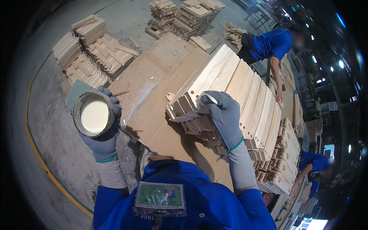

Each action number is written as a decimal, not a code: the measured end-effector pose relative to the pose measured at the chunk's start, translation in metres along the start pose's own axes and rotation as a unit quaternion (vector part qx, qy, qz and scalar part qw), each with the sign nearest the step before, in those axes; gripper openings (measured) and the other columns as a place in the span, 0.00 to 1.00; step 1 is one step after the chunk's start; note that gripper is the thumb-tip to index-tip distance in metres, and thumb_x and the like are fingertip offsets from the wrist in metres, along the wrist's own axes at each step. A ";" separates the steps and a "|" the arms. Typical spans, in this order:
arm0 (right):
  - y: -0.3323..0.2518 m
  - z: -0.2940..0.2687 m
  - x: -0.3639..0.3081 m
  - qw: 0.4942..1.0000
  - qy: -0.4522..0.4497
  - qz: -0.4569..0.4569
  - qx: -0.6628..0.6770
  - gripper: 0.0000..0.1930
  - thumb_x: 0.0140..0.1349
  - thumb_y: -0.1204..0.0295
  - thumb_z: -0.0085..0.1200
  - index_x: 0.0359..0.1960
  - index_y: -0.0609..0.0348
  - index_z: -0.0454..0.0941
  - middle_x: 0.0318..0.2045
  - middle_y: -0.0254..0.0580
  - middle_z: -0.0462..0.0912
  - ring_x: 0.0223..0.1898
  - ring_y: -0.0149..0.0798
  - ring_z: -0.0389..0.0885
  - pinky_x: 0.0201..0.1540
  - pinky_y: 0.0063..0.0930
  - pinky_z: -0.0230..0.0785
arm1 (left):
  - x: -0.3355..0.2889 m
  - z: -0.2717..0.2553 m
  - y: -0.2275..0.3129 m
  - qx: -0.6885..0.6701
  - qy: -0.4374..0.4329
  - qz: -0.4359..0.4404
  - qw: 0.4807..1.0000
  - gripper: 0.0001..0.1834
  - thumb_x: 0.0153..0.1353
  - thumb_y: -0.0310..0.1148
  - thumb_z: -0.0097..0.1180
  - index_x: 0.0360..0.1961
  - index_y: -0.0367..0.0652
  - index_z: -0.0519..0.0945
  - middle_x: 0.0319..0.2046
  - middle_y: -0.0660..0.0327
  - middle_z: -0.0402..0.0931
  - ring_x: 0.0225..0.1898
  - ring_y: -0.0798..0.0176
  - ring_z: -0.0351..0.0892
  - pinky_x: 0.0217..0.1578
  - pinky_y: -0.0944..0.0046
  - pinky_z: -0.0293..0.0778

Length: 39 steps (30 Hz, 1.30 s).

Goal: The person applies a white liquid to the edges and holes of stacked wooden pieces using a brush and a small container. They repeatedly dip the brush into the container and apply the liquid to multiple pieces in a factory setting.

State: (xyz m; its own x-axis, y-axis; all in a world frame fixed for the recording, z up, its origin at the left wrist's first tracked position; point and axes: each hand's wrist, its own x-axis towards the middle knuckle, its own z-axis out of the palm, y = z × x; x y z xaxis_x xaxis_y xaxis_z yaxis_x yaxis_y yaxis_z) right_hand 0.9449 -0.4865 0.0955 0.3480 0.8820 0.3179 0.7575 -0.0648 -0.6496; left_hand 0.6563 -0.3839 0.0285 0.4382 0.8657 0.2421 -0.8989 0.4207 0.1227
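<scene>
My left hand, in a grey glove, is wrapped round a round pot of thick cream-coloured liquid. A thin wooden stick juts out beside its fingers, and a pale green flat piece shows behind the pot. My gloved right hand is closed at the near end of stacked pale wooden boards. A small white thing shows at its fingertips; its kind is unclear. Round holes mark the ends of several boards, and the right hand hides part of the stack.
The boards rest on a cardboard-covered table. Tall piles of wooden pieces stand on the floor at the far left, with more piles behind. A co-worker in blue reaches over boards at the far right; another sleeve shows nearer.
</scene>
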 end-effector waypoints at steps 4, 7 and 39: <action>0.004 -0.003 -0.004 0.998 0.040 -0.040 -0.026 0.08 0.53 0.77 0.53 0.35 0.55 0.81 0.27 0.42 0.81 0.29 0.43 0.79 0.34 0.31 0.71 | 0.002 0.001 -0.001 0.007 0.006 -0.013 1.000 0.39 0.66 0.48 0.46 0.68 0.33 0.49 0.62 0.46 0.56 0.61 0.47 0.60 0.62 0.51 0.61; -0.019 -0.026 -0.014 0.996 0.086 0.000 0.039 0.06 0.56 0.75 0.56 0.36 0.57 0.81 0.25 0.42 0.80 0.26 0.40 0.79 0.31 0.28 0.71 | 0.007 0.005 -0.006 0.023 0.008 -0.011 1.000 0.39 0.65 0.49 0.46 0.67 0.32 0.49 0.61 0.46 0.57 0.59 0.47 0.61 0.61 0.51 0.62; 0.084 -0.035 -0.220 0.934 0.108 0.057 0.335 0.24 0.68 0.68 0.44 0.63 0.69 0.62 0.52 0.50 0.77 0.43 0.31 0.80 0.38 0.21 0.73 | -0.017 0.111 -0.166 0.254 -0.049 -0.255 0.932 0.40 0.65 0.51 0.46 0.66 0.30 0.53 0.58 0.42 0.63 0.51 0.47 0.71 0.52 0.53 0.73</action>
State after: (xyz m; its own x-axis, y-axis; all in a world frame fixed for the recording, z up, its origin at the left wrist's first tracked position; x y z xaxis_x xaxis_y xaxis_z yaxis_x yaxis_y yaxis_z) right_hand 0.9509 -0.7026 -0.0047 0.5630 0.7678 0.3057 0.2178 0.2190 -0.9511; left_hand 0.7988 -0.4987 0.1113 0.8287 0.5485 0.1116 -0.4662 0.5660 0.6799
